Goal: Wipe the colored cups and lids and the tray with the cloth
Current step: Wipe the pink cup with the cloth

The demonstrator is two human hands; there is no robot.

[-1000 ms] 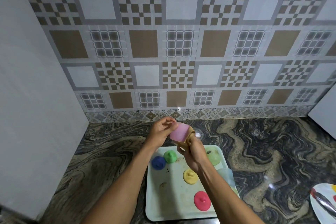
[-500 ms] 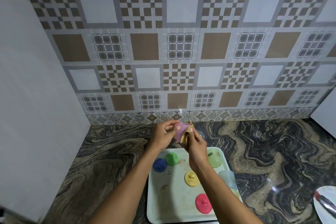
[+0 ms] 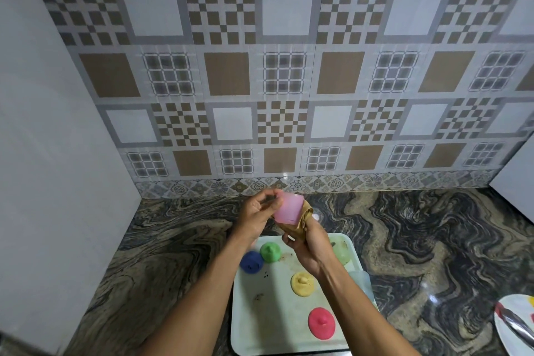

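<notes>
- Pink plastic cup [image 3: 287, 208] is hanging in the air above the far edge of the tray [image 3: 260, 315], tilting on its side between both hands.
- Left hand [image 3: 257, 217] is gripping the cup's left end, with fingers and thumb curling round it.
- Right hand [image 3: 310, 246] is clutching a bunched tan cloth [image 3: 304, 218] and pressing it against the cup's right end. How far the cloth is reaching inside cannot be told.
- Both hands are working close together, joined by the cup.
- The pale tray is sitting on the marbled countertop [image 3: 433, 240] under the forearms, and its surface is showing dark specks and smears.
- A blue lid [image 3: 251, 261] and a green lid [image 3: 270, 252] are lying just beside each other at the tray's far left.
- A pale green lid [image 3: 343, 251] is lying at the far right, partly hidden by the right hand.
- A yellow lid [image 3: 302, 284] is resting mid-tray, and a red lid [image 3: 321, 324] is lying nearer the person.
- A clear bluish cup [image 3: 363, 283] is showing at the tray's right edge, behind the right forearm.
- A white plate [image 3: 504, 335] is peeking in at the right border, carrying a metal utensil [image 3: 513, 325].
</notes>
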